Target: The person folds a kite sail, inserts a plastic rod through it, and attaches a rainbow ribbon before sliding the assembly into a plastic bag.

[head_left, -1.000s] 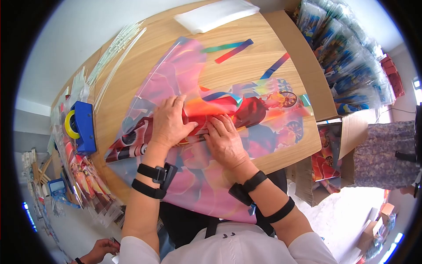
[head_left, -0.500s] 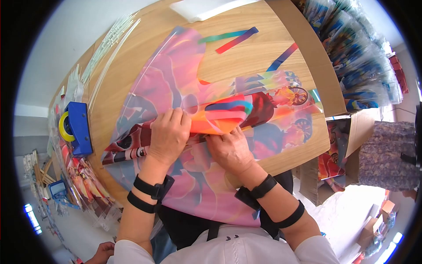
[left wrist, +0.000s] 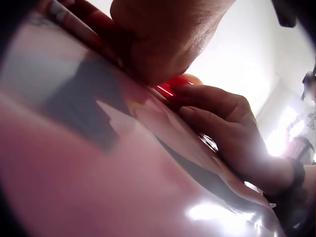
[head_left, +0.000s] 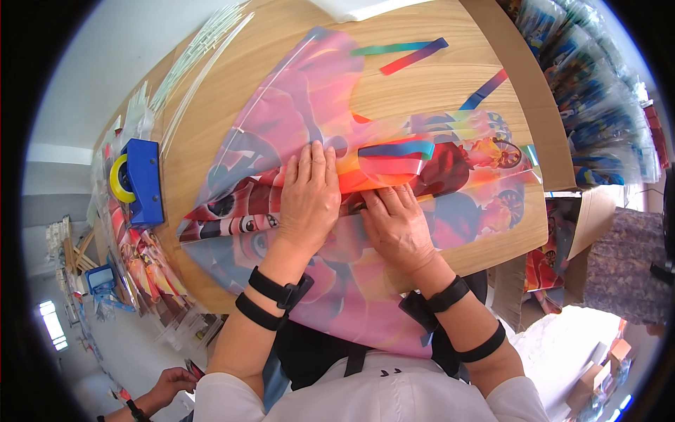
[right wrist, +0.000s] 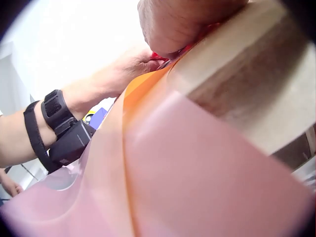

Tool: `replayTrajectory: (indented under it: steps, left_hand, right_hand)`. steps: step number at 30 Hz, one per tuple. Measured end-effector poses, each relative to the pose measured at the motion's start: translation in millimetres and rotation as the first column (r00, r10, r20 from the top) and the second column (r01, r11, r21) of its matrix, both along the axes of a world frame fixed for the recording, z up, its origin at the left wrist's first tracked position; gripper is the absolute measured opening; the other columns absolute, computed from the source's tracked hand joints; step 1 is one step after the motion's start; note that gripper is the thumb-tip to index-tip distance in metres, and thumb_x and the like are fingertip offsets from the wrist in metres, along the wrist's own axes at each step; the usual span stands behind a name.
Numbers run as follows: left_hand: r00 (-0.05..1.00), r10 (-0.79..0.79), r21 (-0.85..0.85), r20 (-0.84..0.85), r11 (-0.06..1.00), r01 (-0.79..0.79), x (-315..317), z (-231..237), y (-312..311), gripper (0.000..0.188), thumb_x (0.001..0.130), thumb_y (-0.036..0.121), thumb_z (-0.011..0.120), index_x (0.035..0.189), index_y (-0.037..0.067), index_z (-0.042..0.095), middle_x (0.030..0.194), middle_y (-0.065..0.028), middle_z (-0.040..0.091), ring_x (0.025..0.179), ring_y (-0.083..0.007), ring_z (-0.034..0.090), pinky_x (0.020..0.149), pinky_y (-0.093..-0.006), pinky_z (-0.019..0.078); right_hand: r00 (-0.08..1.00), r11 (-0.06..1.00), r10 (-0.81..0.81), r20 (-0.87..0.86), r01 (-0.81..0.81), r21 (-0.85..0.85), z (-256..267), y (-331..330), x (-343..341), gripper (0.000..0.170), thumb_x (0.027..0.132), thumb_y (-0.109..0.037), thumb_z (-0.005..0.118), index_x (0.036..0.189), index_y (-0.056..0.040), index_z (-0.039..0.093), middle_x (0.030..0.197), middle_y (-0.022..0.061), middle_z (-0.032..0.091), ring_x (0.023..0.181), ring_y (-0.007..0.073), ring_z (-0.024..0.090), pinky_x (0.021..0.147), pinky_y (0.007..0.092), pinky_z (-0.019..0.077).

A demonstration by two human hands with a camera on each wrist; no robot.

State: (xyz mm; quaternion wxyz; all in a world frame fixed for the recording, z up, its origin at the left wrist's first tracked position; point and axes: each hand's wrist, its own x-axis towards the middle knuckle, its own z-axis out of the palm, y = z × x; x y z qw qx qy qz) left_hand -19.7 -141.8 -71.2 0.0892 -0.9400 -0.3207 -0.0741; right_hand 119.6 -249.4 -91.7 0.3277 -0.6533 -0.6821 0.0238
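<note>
A thin printed kite (head_left: 295, 91) with pink wings and a red, patterned middle lies across the wooden table (head_left: 401, 91), partly folded. My left hand (head_left: 309, 204) rests on its middle, fingers straight and pointing away from me. Close to the right of it, my right hand (head_left: 402, 232) presses the fold with extended fingertips. Just beyond those fingertips is an orange flap with a looped multicoloured ribbon (head_left: 397, 150). From the left wrist, the right hand (left wrist: 232, 128) shows at the red fold, its thumb along the sheet. In the right wrist view, the orange edge (right wrist: 140, 86) stands raised.
A blue tape dispenser (head_left: 145, 183) stands at the table's left side, with thin white rods (head_left: 204, 56) behind it. Cardboard (head_left: 520, 91) and bagged goods (head_left: 598, 119) line the right. Ribbon ends (head_left: 415, 56) trail at the back. Another person's hand (head_left: 176, 383) appears lower left.
Both hands were curled at the fold half a second ago; now their fingers lie straighter on it. The orange flap has tipped over towards me, exposing the ribbon loop. The head view has shifted.
</note>
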Motion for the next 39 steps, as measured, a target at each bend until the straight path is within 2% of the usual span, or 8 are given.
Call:
replayTrajectory:
  steps: [12,16,19,24,25,29,31,39]
  left_hand:
    - [0.993,0.074,0.004,-0.094,0.997,-0.074,13.3,-8.4,-0.3,0.054,0.086,0.015,0.053,0.134,-0.011,0.047,0.136,-0.0302,0.046,0.129,-0.0391,0.044,0.106,-0.0473,0.0384]
    - [0.983,0.099,0.033,-0.152,0.995,-0.095,17.3,-8.3,-0.6,0.053,0.088,0.017,0.052,0.133,-0.01,0.048,0.136,-0.0308,0.047,0.128,-0.0397,0.045,0.104,-0.0462,0.04]
    - [0.989,0.06,0.059,-0.137,0.997,-0.053,12.2,-5.9,-0.2,0.05,0.089,0.015,0.05,0.132,-0.011,0.048,0.134,-0.0304,0.049,0.127,-0.0386,0.046,0.105,-0.0455,0.0388]
    - [0.999,-0.001,-0.065,-0.039,0.998,-0.001,-22.8,11.7,21.1,0.041,0.087,0.012,0.049,0.122,-0.008,0.055,0.116,-0.0217,0.059,0.112,-0.0316,0.056,0.095,-0.0424,0.0441]
    - [0.997,-0.005,0.017,0.083,1.0,0.004,-38.2,9.8,27.6,0.032,0.085,0.01,0.051,0.113,-0.003,0.058,0.105,-0.0157,0.062,0.102,-0.0294,0.059,0.087,-0.0412,0.0456]
    - [0.99,0.14,-0.082,0.017,0.987,-0.138,-97.7,14.4,46.3,0.023,0.082,0.008,0.055,0.103,0.001,0.061,0.093,-0.0122,0.062,0.091,-0.0293,0.06,0.081,-0.0422,0.0461]
    - [0.989,0.126,0.01,0.08,0.992,-0.127,-120.7,8.3,54.0,0.012,0.079,0.007,0.058,0.09,0.004,0.062,0.082,-0.0099,0.059,0.082,-0.0295,0.058,0.075,-0.043,0.0457]
    - [0.991,0.113,0.103,0.076,0.987,-0.121,-154.9,2.6,69.4,0.004,0.075,0.004,0.06,0.079,0.003,0.06,0.081,-0.0106,0.059,0.082,-0.0309,0.058,0.074,-0.043,0.0473]
  right_hand:
    - [0.997,0.988,0.043,-0.06,-0.034,0.15,4.0,-7.2,-0.2,0.057,0.074,-0.007,0.067,0.128,-0.0023,0.051,0.12,0.0142,0.052,0.107,0.0303,0.055,0.095,0.0474,0.0446]
    - [0.994,0.999,0.045,0.099,-0.048,0.022,17.6,-3.4,-2.6,0.064,0.078,-0.024,0.067,0.136,-0.0045,0.048,0.136,0.0104,0.049,0.127,0.0258,0.046,0.111,0.0481,0.0294]
    - [0.983,0.979,0.052,0.175,-0.016,-0.205,14.8,5.1,-3.7,0.075,0.081,-0.04,0.064,0.142,-0.0023,0.042,0.15,0.0126,0.038,0.145,0.0241,0.026,0.119,0.0505,0.0133]
    - [0.986,0.981,0.057,0.157,-0.026,-0.191,8.3,5.9,-3.4,0.072,0.084,-0.04,0.064,0.139,0.0017,0.043,0.145,0.0168,0.043,0.139,0.0294,0.035,0.118,0.0478,0.0194]
    - [0.985,0.984,0.05,0.164,-0.021,-0.176,7.2,5.9,-3.3,0.072,0.084,-0.039,0.065,0.138,0.0022,0.044,0.145,0.0175,0.044,0.138,0.0301,0.037,0.117,0.0481,0.021]
    - [0.981,0.99,0.036,0.191,-0.009,-0.141,6.6,6.6,-4.1,0.07,0.084,-0.038,0.067,0.135,0.0053,0.047,0.142,0.0194,0.046,0.135,0.0319,0.041,0.116,0.0484,0.0247]
    - [0.978,0.992,0.027,0.208,-0.001,-0.123,7.2,6.5,-5.3,0.069,0.083,-0.039,0.068,0.131,0.0071,0.049,0.141,0.0196,0.047,0.134,0.032,0.042,0.116,0.0488,0.0246]
    - [0.973,0.992,-0.004,0.23,0.032,-0.119,6.1,5.6,-6.5,0.069,0.079,-0.031,0.071,0.134,0.0044,0.048,0.142,0.0181,0.048,0.134,0.0313,0.042,0.116,0.0503,0.0236]
